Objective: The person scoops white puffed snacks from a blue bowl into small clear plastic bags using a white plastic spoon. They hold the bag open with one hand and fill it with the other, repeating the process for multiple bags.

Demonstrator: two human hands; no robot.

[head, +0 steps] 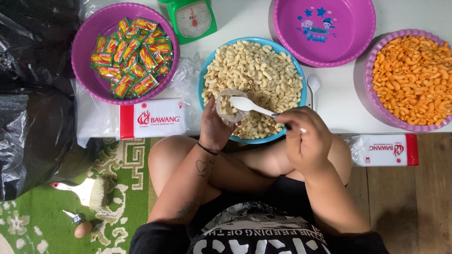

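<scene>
Macaroni (263, 70), pale and elbow-shaped, fills a blue bowl (203, 80) at the near middle of the white worktop (339, 99), just beyond the person's knees. The left hand (213, 126) reaches over the bowl's near rim, its grip closed around a small clear plastic bag (229, 104) held open above the pasta. The right hand (307, 138) has its grip pinched on the handle of a white plastic spoon (249, 104), whose scoop end lies at the mouth of the bag. A thin black band circles the left wrist.

A second white spoon (313, 87) lies on the worktop just right of the blue bowl. Further right, a purple bowl (369, 70) holds orange macaroni (414, 77). At the far right of centre stands an empty purple basin (287, 28) with a cartoon print on its bottom. A green kitchen scale (193, 19) sits at the far edge, left of that basin. On the left, another purple bowl (94, 84) carries a heap of small red, yellow and green sachets (132, 56). Two red-and-white packs lie at the near edge, one (153, 118) left of the blue bowl and one (386, 149) to the right.

Black plastic sheeting (33, 94) lies at the far left, beside a green patterned rug (122, 188) with a paintbrush (87, 190) on it.
</scene>
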